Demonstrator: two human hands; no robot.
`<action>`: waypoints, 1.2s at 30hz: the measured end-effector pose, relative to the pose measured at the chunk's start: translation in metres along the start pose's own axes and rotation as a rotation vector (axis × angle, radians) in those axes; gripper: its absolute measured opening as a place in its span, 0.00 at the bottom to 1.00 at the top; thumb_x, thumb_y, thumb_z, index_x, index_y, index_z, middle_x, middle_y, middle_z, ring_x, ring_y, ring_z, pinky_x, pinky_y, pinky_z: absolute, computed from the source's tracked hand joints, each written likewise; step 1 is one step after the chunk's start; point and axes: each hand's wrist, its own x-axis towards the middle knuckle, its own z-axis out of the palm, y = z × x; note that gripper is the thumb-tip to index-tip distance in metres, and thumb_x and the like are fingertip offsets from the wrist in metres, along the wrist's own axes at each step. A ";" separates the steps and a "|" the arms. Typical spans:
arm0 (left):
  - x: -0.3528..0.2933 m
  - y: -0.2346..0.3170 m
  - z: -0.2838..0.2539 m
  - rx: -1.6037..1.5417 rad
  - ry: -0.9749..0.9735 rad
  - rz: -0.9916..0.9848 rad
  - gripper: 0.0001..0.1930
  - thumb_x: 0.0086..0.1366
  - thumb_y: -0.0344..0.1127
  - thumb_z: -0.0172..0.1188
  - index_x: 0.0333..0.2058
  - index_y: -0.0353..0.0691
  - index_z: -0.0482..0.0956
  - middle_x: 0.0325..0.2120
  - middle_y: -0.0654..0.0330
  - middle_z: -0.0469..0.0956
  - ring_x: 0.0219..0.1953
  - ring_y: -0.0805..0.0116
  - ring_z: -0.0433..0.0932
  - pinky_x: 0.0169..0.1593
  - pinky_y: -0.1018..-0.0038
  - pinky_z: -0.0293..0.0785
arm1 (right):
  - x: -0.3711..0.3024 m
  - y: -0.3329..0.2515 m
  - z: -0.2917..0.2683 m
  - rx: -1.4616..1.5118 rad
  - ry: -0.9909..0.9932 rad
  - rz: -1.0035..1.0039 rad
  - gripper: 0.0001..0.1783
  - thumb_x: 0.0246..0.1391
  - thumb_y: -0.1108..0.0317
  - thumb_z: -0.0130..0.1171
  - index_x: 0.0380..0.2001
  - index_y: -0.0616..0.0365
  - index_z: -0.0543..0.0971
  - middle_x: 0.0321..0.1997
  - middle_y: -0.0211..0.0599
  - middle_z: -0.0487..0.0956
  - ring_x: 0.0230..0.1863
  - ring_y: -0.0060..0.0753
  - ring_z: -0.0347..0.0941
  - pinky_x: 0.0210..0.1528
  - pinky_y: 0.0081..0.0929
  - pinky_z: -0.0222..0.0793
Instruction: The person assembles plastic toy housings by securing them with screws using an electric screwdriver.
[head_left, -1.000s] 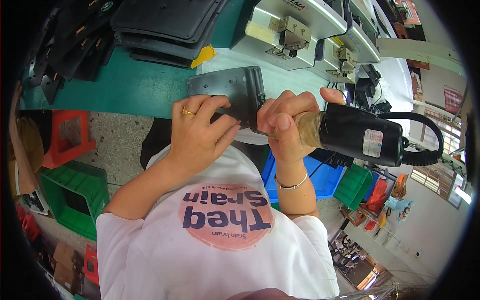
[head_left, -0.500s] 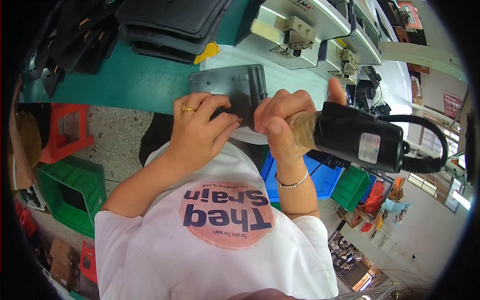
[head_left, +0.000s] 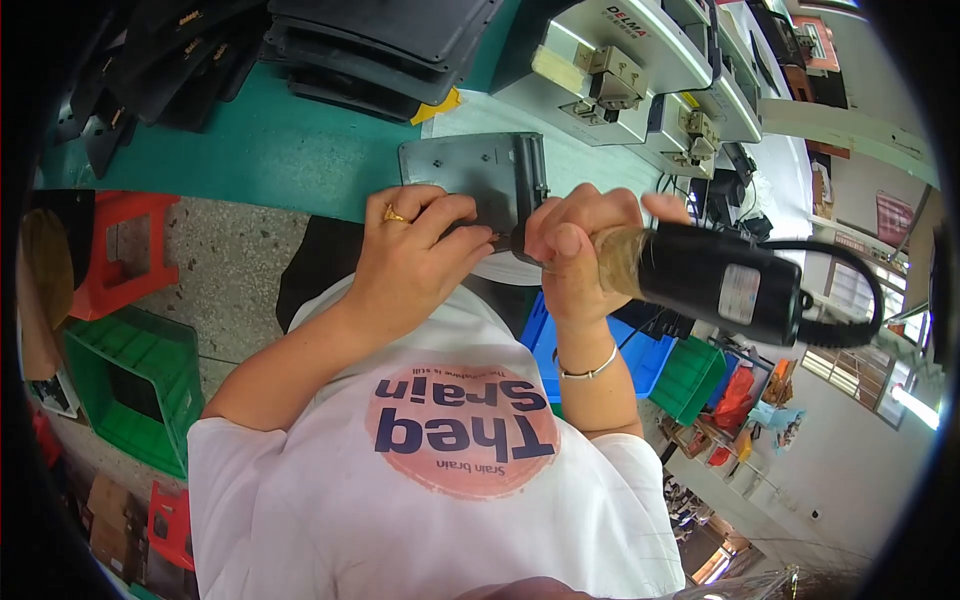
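Observation:
A dark plastic panel [head_left: 470, 163] with a raised bar along its right end lies at the near edge of the table. My right hand [head_left: 580, 255] is wrapped round the front of a corded black electric screwdriver [head_left: 722, 283], partly bound in yellowish tape and held nearly level, its tip end pointing left. My left hand [head_left: 410, 255], with a gold ring, is over the panel's near left part. Its thumb and forefinger are pinched close to the screwdriver's tip; whatever sits between them is too small to name. The fingers hide part of the panel's near edge.
Beyond the panel are a stack of black panels [head_left: 375, 45], a yellow scrap [head_left: 437, 106] and grey machines [head_left: 610, 75]. More dark panels [head_left: 165, 65] lie far left. Green crate [head_left: 130, 390], red stool [head_left: 125, 255] and blue bin [head_left: 640, 360] stand below table height.
My left hand and the panel appear slightly farther right, along with the whole table scene. The screwdriver's tip end and my left fingertips are closer together now.

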 end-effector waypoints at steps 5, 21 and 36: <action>0.003 0.003 0.000 0.001 -0.015 0.007 0.10 0.49 0.36 0.69 0.31 0.47 0.81 0.38 0.68 0.75 0.44 0.66 0.70 0.49 0.64 0.61 | 0.004 -0.007 0.000 -0.082 0.039 0.050 0.28 0.55 0.74 0.63 0.52 0.45 0.59 0.23 0.30 0.69 0.17 0.25 0.62 0.16 0.25 0.66; 0.022 0.008 -0.007 -0.001 -0.206 0.053 0.09 0.49 0.31 0.68 0.31 0.45 0.79 0.35 0.65 0.76 0.46 0.64 0.73 0.62 0.54 0.53 | 0.092 -0.051 -0.124 -0.245 0.600 -0.423 0.35 0.52 0.83 0.53 0.61 0.58 0.53 0.25 0.37 0.72 0.18 0.28 0.71 0.22 0.27 0.74; 0.025 0.009 -0.004 0.028 -0.230 0.053 0.12 0.45 0.29 0.69 0.30 0.46 0.78 0.35 0.66 0.75 0.46 0.64 0.73 0.63 0.53 0.52 | 0.106 -0.021 -0.137 -0.279 0.545 -0.356 0.32 0.54 0.79 0.56 0.59 0.64 0.55 0.20 0.38 0.73 0.18 0.26 0.70 0.23 0.27 0.75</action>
